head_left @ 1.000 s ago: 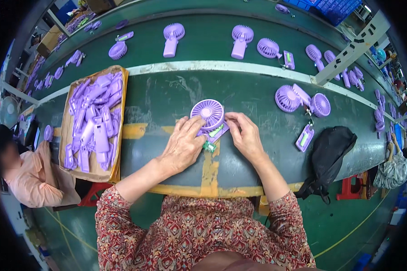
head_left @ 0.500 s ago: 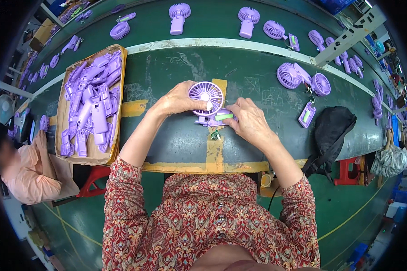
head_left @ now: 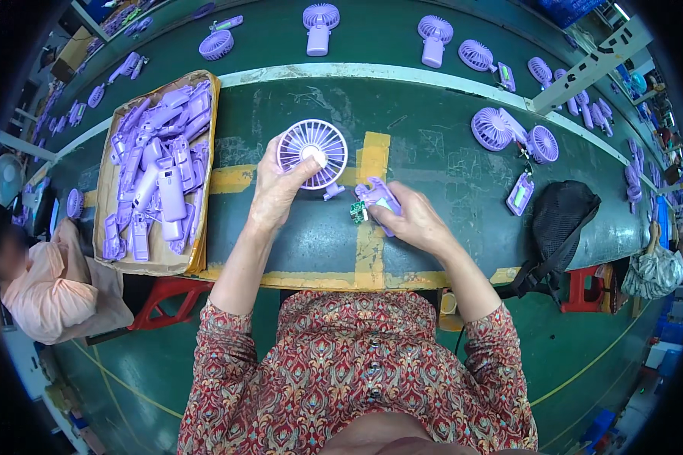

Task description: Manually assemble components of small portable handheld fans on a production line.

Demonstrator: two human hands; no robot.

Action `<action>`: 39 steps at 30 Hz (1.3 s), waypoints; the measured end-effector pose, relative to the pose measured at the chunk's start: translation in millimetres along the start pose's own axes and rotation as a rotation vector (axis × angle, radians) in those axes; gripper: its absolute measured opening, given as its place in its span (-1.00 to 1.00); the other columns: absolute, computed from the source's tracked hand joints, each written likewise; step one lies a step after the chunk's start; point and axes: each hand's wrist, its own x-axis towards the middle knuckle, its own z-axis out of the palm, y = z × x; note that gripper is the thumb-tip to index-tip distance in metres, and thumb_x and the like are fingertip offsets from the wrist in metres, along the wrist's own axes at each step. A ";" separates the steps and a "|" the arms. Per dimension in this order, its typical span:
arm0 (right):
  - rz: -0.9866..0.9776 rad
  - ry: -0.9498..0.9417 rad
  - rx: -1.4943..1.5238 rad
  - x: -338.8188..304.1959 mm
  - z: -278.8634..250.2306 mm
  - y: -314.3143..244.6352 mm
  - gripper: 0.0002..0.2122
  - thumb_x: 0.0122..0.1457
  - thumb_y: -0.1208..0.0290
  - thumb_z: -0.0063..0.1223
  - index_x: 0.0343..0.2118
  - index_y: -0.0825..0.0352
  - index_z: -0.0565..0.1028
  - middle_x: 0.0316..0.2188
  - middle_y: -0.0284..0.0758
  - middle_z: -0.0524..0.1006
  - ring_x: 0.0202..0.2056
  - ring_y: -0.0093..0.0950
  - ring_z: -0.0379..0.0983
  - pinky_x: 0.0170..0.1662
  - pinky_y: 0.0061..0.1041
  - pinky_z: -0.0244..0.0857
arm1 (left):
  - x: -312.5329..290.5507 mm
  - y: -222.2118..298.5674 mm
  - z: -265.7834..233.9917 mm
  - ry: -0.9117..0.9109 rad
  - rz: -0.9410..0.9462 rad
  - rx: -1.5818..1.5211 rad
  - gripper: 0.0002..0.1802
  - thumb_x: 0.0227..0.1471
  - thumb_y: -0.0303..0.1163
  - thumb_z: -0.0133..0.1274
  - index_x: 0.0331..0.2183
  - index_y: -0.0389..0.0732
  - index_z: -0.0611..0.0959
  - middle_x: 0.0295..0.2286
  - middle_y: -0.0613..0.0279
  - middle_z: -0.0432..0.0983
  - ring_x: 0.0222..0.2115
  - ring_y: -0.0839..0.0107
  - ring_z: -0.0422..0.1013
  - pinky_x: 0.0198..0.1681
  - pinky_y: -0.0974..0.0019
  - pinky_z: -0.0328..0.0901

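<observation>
My left hand (head_left: 272,188) grips a round purple fan head (head_left: 313,140), its thumb lying on the white hub and its fingers behind the grille. A short purple stub (head_left: 334,192) sticks out beneath the fan head. To the right, my right hand (head_left: 419,220) is closed on a purple handle shell (head_left: 373,194), with the fingers covering part of it. A small green circuit board (head_left: 358,212) hangs at the shell's left side. The fan head and the shell are apart, both held above the green worktable (head_left: 296,246).
At left stands a cardboard tray (head_left: 203,246) heaped with purple handle shells. Two purple fans (head_left: 493,129) and a handle part (head_left: 520,193) lie at right, near a black mesh bag (head_left: 561,224). More fans sit on the green conveyor (head_left: 372,38) beyond a pale rail. A co-worker (head_left: 49,284) sits at far left.
My left hand has moved left with the fan head, away from the handle shell. In my right hand the shell has turned, and the circuit board has come up beside it.
</observation>
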 end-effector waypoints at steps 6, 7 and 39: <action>0.257 -0.094 1.379 -18.6 22.0 12.6 -0.71 0.17 0.26 -0.02 -0.15 0.35 0.34 -0.40 -0.32 0.50 -0.49 -0.59 0.47 -0.44 -0.64 0.40 | -16.1 25.7 1.6 -0.144 -0.015 -0.220 -0.42 -0.14 -0.43 0.17 -0.07 -0.36 0.33 -0.22 0.10 0.43 -0.22 0.42 0.42 -0.08 0.33 0.33; 0.264 -0.087 1.380 -20.2 21.4 13.0 -0.71 0.17 0.26 -0.02 -0.15 0.35 0.34 -0.40 -0.32 0.50 -0.49 -0.59 0.47 -0.44 -0.64 0.40 | -21.6 31.0 7.5 -0.194 -0.017 -0.248 -0.41 -0.16 -0.42 0.19 -0.07 -0.35 0.34 -0.22 0.12 0.43 -0.20 0.42 0.41 -0.06 0.32 0.31; 0.327 0.022 1.178 -37.4 33.2 -17.9 -0.68 0.18 0.15 -0.04 -0.27 0.37 0.41 -0.59 -0.35 0.49 -0.56 -0.61 0.45 -0.49 -0.64 0.36 | -18.8 -8.3 45.2 -0.149 0.185 0.408 -0.25 -0.22 -0.28 0.28 -0.03 -0.39 0.31 -0.21 0.03 0.41 -0.17 0.31 0.37 -0.10 0.30 0.30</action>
